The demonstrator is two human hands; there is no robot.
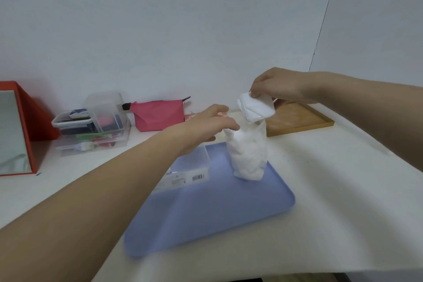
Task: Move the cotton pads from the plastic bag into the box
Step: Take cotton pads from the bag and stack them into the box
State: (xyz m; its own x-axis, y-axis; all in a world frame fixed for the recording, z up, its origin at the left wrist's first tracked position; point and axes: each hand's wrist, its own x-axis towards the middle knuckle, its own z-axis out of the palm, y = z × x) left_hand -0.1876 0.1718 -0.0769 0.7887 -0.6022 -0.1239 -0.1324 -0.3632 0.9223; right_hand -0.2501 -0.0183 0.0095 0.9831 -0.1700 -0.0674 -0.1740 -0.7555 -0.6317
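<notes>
A clear plastic bag (249, 155) full of white cotton pads stands upright on a blue tray (217, 208). My left hand (210, 126) grips the bag's top left edge. Just above the bag's mouth, my right hand (274, 86) pinches a small stack of white cotton pads (255, 107). A clear plastic box (187, 171) with a barcode label sits on the tray left of the bag, partly hidden behind my left forearm.
At the back left stand stacked clear storage containers (96, 126), a pink pouch (158, 114) and an orange-framed mirror (13, 130). A wooden tray (302, 119) lies at the back right. The white table (343, 190) stretches to the right of the blue tray.
</notes>
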